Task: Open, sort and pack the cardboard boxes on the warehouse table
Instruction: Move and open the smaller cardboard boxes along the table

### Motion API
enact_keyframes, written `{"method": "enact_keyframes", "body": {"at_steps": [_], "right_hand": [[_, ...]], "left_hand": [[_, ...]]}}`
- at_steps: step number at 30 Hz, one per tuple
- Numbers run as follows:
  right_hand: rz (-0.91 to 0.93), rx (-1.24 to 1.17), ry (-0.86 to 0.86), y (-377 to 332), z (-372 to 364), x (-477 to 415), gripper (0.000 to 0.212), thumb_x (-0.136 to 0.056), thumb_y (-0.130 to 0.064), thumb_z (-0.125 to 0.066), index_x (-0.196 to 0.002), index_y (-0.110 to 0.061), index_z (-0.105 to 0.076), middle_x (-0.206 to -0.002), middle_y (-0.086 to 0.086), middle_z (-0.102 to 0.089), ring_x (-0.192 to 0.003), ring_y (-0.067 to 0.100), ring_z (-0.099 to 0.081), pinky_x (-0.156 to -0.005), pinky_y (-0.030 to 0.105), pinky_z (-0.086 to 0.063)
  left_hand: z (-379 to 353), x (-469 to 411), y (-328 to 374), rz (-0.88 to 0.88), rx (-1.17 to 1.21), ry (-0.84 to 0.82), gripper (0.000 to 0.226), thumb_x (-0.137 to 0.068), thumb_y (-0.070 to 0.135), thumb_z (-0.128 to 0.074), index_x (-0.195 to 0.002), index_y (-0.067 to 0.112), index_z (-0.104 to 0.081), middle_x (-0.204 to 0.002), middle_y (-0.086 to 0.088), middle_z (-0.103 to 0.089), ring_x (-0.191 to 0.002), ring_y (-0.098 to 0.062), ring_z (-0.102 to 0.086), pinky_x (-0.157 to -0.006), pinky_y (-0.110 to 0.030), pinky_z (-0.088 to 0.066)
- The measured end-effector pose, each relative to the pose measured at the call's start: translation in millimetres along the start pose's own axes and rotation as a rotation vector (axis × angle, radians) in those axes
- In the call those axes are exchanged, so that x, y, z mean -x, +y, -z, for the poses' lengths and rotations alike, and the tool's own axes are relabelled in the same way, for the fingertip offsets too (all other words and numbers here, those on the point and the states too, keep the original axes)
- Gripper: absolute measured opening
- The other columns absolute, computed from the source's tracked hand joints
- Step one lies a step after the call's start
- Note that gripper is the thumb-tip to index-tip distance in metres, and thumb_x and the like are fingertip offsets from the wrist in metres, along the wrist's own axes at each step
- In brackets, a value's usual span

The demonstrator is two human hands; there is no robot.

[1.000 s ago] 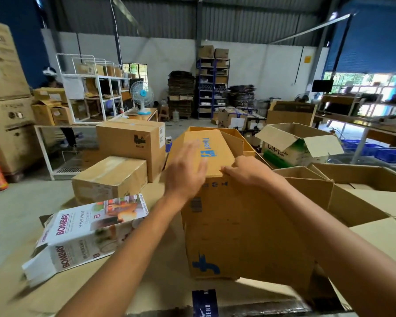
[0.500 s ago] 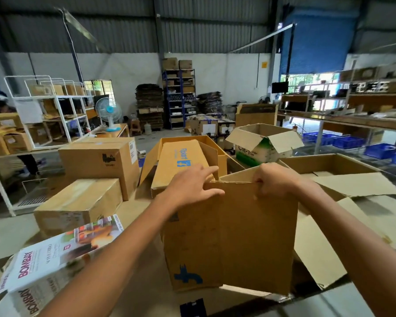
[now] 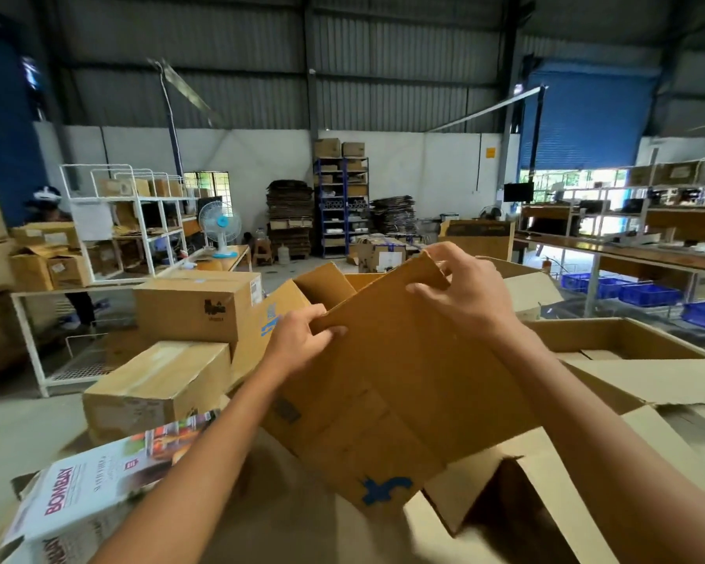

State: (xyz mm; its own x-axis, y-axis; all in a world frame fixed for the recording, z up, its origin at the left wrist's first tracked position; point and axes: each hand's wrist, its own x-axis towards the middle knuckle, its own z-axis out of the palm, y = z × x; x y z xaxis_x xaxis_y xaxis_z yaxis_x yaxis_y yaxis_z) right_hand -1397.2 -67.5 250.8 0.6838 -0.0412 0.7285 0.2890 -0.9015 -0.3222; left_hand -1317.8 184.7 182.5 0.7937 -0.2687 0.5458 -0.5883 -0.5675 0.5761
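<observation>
Cardboard in both grips here: the brown cardboard box with the blue logo [image 3: 403,380] hangs tilted in the air, up and to the right of the white printed BOMBAY carton [image 3: 78,494], with its logo corner lowest and closest to the person. Its long axis runs from that low corner up and away to the open top edge. That edge slopes, low on the side toward the BOMBAY carton and high on the side away from it. The left hand [image 3: 302,343] takes the low end, thumb on the near face and fingers curled over the edge, pinching the panel. The right hand [image 3: 465,295] has the high corner, fingers hooked over the rim and thumb on the near face, a pinch as well. So the box hangs below and between the fingers, mouth turned away. The left hand is nearer, the right higher and farther out. My read: the next move, spreading or squaring the mouth, hinges on those two ends working along that sloped edge.
</observation>
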Motion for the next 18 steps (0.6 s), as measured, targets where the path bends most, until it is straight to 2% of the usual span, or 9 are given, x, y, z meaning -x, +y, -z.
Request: {"method": "enact_keyframes", "body": {"at_steps": [2, 4, 6, 8, 11, 15, 17, 18], "right_hand": [[-0.083, -0.098, -0.068, 1.7, -13.9, 2.6, 0.062, -0.083, -0.061, -0.068, -0.131, -0.024, -0.056, -0.103, -0.008, -0.066, -0.088, 0.018, -0.067, -0.075, 0.038, -0.060], [-0.120, -0.058, -0.168, 2.8, -30.2, 7.2, 0.067, -0.080, -0.071, -0.055, -0.124, -0.021, -0.062, -0.101, -0.009, -0.067, -0.083, 0.014, -0.067, -0.072, 0.034, -0.060], [-0.129, -0.019, -0.232, -0.5, -44.4, 10.3, 0.064, -0.081, -0.071, -0.051, -0.117, -0.021, -0.066, -0.092, -0.007, -0.067, -0.077, 0.011, -0.066, -0.070, 0.031, -0.060], [-0.099, 0.019, -0.252, -6.3, -54.8, 10.6, 0.058, -0.080, -0.074, -0.049, -0.108, -0.026, -0.066, -0.091, -0.008, -0.067, -0.075, 0.010, -0.065, -0.071, 0.032, -0.060], [-0.027, 0.085, -0.298, -15.7, -67.7, 12.5, 0.049, -0.080, -0.076, -0.050, -0.094, -0.030, -0.061, -0.088, -0.008, -0.068, -0.073, 0.009, -0.064, -0.068, 0.030, -0.059], [0.035, 0.113, -0.332, -23.5, -86.6, 17.5, 0.053, -0.083, -0.076, -0.051, -0.104, -0.030, -0.066, -0.094, -0.010, -0.069, -0.079, 0.009, -0.065, -0.072, 0.031, -0.059], [0.057, 0.107, -0.348, -26.7, -95.7, 20.5, 0.052, -0.083, -0.075, -0.052, -0.103, -0.029, -0.067, -0.094, -0.010, -0.069, -0.079, 0.010, -0.064, -0.071, 0.029, -0.057], [0.061, 0.103, -0.362, -27.7, -100.8, 22.9, 0.051, -0.084, -0.074, -0.054, -0.102, -0.028, -0.068, -0.093, -0.010, -0.068, -0.079, 0.010, -0.064, -0.070, 0.028, -0.056]], "left_hand": [[12.4, 10.4, -18.8, 0.085, 0.139, 0.053, 0.048, -0.079, 0.059, -0.072, -0.108, 0.020, -0.074, -0.096, 0.004, -0.075, -0.091, -0.016, -0.070, -0.075, -0.027, -0.056], [15.0, 23.0, -40.9, 0.164, 0.253, 0.096, 0.069, -0.067, 0.076, -0.071, -0.111, 0.023, -0.074, -0.100, 0.005, -0.076, -0.095, -0.018, -0.072, -0.082, -0.042, -0.060], [9.9, 38.1, -57.8, 0.220, 0.305, 0.105, 0.081, -0.059, 0.084, -0.069, -0.110, 0.021, -0.073, -0.098, 0.005, -0.077, -0.093, -0.020, -0.073, -0.080, -0.045, -0.061], [5.8, 52.9, -61.1, 0.255, 0.376, 0.100, 0.084, -0.056, 0.086, -0.069, -0.105, 0.019, -0.072, -0.094, 0.003, -0.077, -0.089, -0.020, -0.074, -0.074, -0.037, -0.060], [-1.6, 66.2, -68.0, 0.319, 0.472, 0.091, 0.083, -0.061, 0.083, -0.069, -0.104, 0.012, -0.071, -0.098, -0.003, -0.077, -0.090, -0.023, -0.074, -0.080, -0.043, -0.061], [-11.8, 76.6, -78.5, 0.394, 0.536, 0.135, 0.086, -0.057, 0.088, -0.065, -0.109, 0.020, -0.069, -0.103, 0.003, -0.076, -0.095, -0.018, -0.073, -0.088, -0.042, -0.059], [-16.6, 82.2, -81.3, 0.473, 0.539, 0.177, 0.082, -0.064, 0.090, -0.057, -0.109, 0.022, -0.068, -0.102, 0.005, -0.075, -0.094, -0.016, -0.072, -0.089, -0.037, -0.058], [-18.9, 86.9, -81.0, 0.525, 0.548, 0.202, 0.074, -0.071, 0.088, -0.050, -0.103, 0.024, -0.067, -0.099, 0.006, -0.073, -0.091, -0.014, -0.070, -0.086, -0.031, -0.056]]}}
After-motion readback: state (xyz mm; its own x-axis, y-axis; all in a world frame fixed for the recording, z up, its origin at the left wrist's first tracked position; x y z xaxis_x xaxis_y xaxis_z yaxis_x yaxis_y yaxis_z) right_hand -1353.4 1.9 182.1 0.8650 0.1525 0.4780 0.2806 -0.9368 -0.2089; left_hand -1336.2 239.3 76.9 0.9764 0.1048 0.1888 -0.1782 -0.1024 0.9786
